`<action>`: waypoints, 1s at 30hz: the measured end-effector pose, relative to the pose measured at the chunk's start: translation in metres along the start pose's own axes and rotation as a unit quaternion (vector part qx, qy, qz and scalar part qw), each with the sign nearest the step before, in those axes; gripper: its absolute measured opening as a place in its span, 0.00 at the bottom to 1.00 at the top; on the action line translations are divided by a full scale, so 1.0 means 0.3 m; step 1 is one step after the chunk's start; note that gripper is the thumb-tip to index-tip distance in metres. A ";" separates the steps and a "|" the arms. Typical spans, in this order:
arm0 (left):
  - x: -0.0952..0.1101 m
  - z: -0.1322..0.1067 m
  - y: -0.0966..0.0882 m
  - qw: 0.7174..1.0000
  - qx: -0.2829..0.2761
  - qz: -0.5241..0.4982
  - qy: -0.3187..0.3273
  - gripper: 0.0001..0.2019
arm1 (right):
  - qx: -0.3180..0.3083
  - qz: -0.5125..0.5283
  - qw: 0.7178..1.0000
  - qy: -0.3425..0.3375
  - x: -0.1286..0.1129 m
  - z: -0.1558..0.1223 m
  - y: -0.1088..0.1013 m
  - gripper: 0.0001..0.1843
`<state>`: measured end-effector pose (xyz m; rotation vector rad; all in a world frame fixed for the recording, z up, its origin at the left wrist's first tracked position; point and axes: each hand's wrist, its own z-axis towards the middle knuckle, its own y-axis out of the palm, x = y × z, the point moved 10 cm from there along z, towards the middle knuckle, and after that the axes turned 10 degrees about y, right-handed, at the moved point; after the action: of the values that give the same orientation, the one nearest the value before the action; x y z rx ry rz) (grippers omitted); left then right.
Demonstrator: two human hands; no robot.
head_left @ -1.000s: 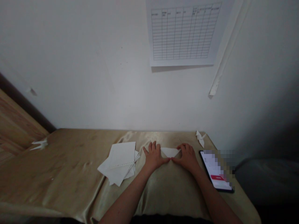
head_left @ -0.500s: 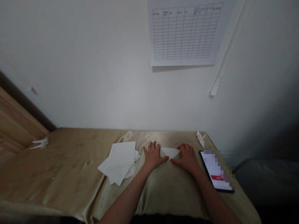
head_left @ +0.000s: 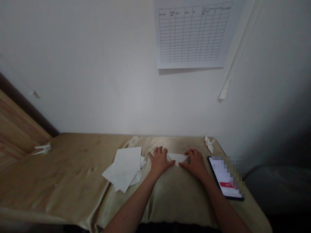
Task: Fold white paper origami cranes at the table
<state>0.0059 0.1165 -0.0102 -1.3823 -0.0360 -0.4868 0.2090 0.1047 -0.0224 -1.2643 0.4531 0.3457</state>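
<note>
A white sheet of paper folded to a triangle (head_left: pixel 177 158) lies on the tablecloth between both hands, one point toward me. My left hand (head_left: pixel 159 161) holds its left side, the thumb at the lower edge and the index finger by the upper left corner. The other fingers of that hand are spread on the cloth. At the right corner, my right hand (head_left: pixel 195 162) grips the paper between its thumb and curved fingers. Both thumbs sit near the lower point, a little apart.
Left of my hands is a stack of white paper sheets (head_left: pixel 126 161). A phone (head_left: pixel 224 178) lies at right, with a folded paper piece (head_left: pixel 208 144) behind it. Another folded paper piece (head_left: pixel 43 149) sits far left. A printed table sheet (head_left: pixel 190 38) hangs on the wall.
My right thumb has shifted slightly to the right and up, away from the lower point, so more of that point shows. The left hand has barely moved.
</note>
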 end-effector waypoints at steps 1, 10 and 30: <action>-0.003 0.002 -0.002 1.000 0.003 -0.002 -0.002 0.28 | 0.000 0.002 1.000 0.001 0.003 0.002 0.001 0.29; -0.034 0.023 -0.020 0.999 0.026 -0.017 -0.016 0.18 | -0.012 0.016 1.000 0.011 0.035 0.041 -0.008 0.13; -0.069 0.035 -0.044 0.998 0.044 -0.026 -0.047 0.12 | 0.008 0.017 0.999 0.027 0.058 0.062 -0.018 0.21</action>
<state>-0.0147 0.1316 -0.0022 -1.3194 -0.1679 -0.4575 0.2294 0.1212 -0.0224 -1.2548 0.5223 0.3366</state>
